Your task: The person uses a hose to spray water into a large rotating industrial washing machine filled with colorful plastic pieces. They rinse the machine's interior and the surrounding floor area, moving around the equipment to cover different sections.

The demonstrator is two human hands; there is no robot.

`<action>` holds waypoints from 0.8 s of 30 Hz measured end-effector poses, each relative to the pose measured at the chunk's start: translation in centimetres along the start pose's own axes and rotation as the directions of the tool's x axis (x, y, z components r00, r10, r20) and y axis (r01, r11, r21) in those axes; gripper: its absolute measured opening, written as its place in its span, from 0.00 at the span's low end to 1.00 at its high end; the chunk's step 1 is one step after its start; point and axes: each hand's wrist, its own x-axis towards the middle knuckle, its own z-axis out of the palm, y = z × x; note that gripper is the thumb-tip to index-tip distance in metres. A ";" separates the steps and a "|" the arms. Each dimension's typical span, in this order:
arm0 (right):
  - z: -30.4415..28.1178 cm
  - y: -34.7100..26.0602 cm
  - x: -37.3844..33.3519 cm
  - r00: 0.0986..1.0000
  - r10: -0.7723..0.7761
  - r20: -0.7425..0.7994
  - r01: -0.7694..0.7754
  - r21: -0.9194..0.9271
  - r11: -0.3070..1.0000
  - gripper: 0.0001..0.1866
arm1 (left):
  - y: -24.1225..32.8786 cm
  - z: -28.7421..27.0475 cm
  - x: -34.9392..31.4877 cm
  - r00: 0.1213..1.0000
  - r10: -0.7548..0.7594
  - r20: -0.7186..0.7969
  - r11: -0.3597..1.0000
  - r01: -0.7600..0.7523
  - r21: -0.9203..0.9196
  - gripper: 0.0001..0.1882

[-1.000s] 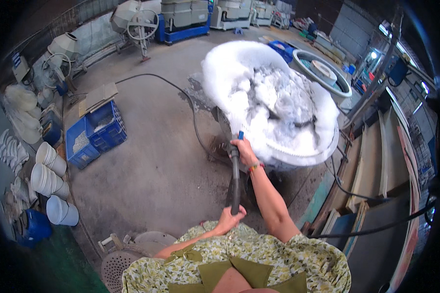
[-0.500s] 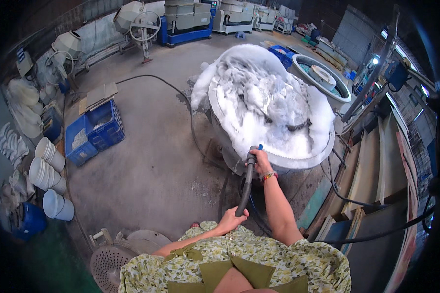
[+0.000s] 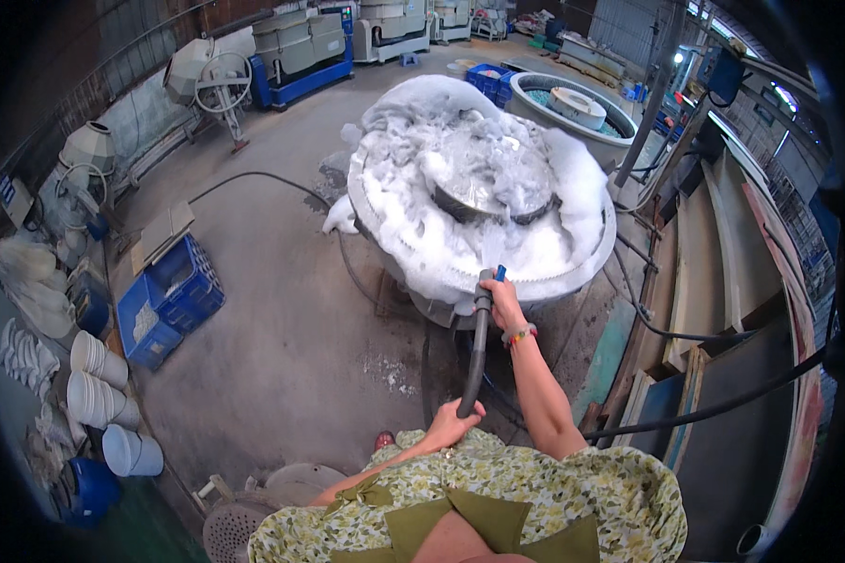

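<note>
A thick grey hose runs up between my two hands. My right hand is wrapped round its front end, beside a small blue lever-like piece. Lower down, close to my body, my left hand is closed round the same hose. A pale jet of water leaves the hose end toward a large round tub. White foam heaps over the tub and spills past its rim. In the middle a dark-sided round hub shows through the foam.
Blue crates and stacked white buckets stand at left. A black hose crosses the floor. Boards lean at right. Behind are a second round tub and several machines. A perforated metal disc lies near my left.
My view has shifted, and the tub sits further left in it. Foam has thinned round the hub, showing more of its dark side. A foam clump now hangs off the left rim.
</note>
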 end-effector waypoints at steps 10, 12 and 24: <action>-3.6 -1.6 0.2 0.998 0.050 0.023 -0.049 -0.020 0.999 0.23 | 0.4 3.6 1.9 1.000 0.014 -0.024 0.998 -0.016 -0.060 0.03; -0.2 -3.6 -1.2 0.999 0.013 0.041 -0.010 -0.067 0.998 0.15 | -0.2 3.9 2.2 0.998 0.039 -0.044 0.997 -0.042 -0.059 0.03; 11.0 -3.9 2.9 0.960 0.072 0.269 -0.020 -0.191 0.981 0.24 | 1.4 -3.7 2.9 0.994 0.000 -0.111 0.979 -0.022 -0.201 0.06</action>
